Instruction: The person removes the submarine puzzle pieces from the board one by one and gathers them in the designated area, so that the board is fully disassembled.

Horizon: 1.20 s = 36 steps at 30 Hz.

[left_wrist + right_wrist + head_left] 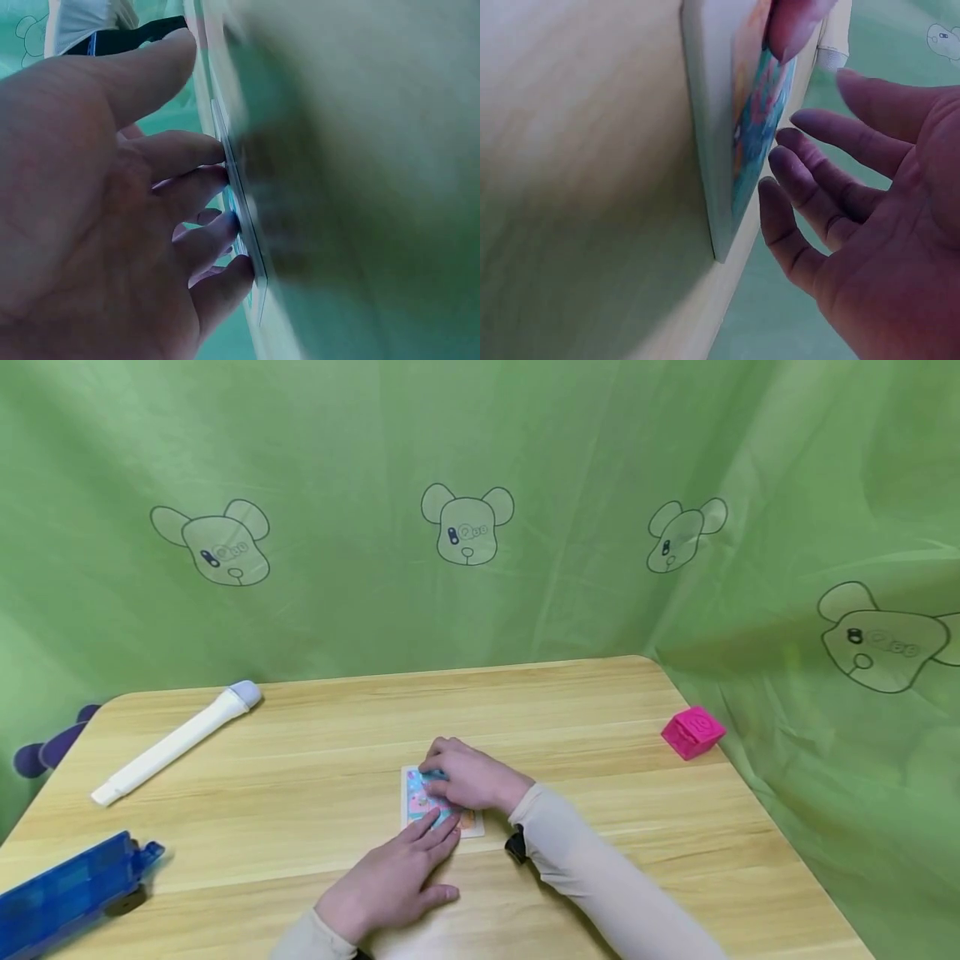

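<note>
A small flat picture board with a white border and a bright blue, pink and orange print lies on the table in front of me. My left hand reaches in from the near side, its long fingers resting on the board's near part and its thumb held out to the side. In the left wrist view, those fingertips meet the thin board. My right hand arches over the board's far right part. The right wrist view shows its loosely bent fingers spread beside the printed face, holding nothing.
A white toy microphone with a grey head lies at the back left. At the front left is a blue see-through toy wagon. A pink cube sits near the table's right edge. Green curtain hangs behind the wooden table.
</note>
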Available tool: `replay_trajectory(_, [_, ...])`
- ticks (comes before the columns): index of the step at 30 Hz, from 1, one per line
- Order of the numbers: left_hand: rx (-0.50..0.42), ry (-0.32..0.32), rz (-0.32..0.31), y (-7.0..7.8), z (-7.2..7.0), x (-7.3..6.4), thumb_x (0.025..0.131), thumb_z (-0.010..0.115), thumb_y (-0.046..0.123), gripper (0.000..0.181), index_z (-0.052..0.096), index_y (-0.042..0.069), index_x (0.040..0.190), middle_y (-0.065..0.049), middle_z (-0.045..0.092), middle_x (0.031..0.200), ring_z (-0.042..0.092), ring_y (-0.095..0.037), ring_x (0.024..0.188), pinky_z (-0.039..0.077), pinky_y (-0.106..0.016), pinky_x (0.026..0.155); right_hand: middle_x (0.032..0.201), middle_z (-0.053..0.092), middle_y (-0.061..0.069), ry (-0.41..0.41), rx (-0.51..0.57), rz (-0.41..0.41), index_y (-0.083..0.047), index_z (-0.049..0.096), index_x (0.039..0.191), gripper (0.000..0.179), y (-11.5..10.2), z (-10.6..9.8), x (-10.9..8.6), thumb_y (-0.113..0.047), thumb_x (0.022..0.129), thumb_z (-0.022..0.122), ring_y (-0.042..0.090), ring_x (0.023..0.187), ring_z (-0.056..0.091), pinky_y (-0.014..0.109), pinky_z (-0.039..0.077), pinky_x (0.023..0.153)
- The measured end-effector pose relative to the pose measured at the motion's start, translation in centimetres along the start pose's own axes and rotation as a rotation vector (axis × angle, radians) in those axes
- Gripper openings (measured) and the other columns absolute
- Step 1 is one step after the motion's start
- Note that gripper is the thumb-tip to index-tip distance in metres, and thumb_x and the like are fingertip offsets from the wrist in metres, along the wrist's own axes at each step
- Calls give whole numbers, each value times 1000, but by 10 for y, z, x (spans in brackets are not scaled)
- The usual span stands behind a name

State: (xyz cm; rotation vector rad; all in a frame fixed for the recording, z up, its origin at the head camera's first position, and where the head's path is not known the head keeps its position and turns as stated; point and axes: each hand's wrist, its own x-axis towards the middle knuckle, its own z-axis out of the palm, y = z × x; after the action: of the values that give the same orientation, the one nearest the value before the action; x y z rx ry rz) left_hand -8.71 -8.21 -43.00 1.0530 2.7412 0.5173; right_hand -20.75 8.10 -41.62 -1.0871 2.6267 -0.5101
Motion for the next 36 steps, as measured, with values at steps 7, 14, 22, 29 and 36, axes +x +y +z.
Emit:
replay_trajectory(7, [-10,-9,-40,1,2,1,96,62,41,67,41,6,149,-6,33,156,22,-29,145,41,-46,106,121,53,2,-6,-22,24,-4,64,129,35,-1,4,3,-23,99,59,16,114,51,30,44,100])
replay_trajectory(14, [-52,-32,-75,2,1,2,86,73,40,79,39,8,151,-4,30,158,20,-28,146,44,-47,102,114,54,1,7,-33,2,-5,67,127,31,0,6,4,-17,102,54,15,107,51,27,46,94])
replay_trajectory(22, [-49,-33,-54,-1,0,2,85,74,40,80,41,7,150,-6,31,157,21,-30,145,44,-48,102,113,53,1,-6,-51,5,-7,65,129,31,-4,3,3,-16,102,53,15,104,50,26,46,91])
replay_trajectory(29, [-42,-29,-47,-1,0,3,85,74,41,80,41,6,149,-7,33,156,22,-30,145,41,-46,106,114,52,1,-30,-79,-4,-8,64,131,32,-4,2,3,-17,102,54,15,104,49,26,46,89])
replay_trajectory(36, [-62,-28,-48,-2,1,2,85,75,39,80,42,6,149,-8,32,157,22,-30,145,40,-46,107,112,52,2,-29,-28,6,-3,66,127,31,-5,2,8,-15,103,49,14,102,51,25,46,91])
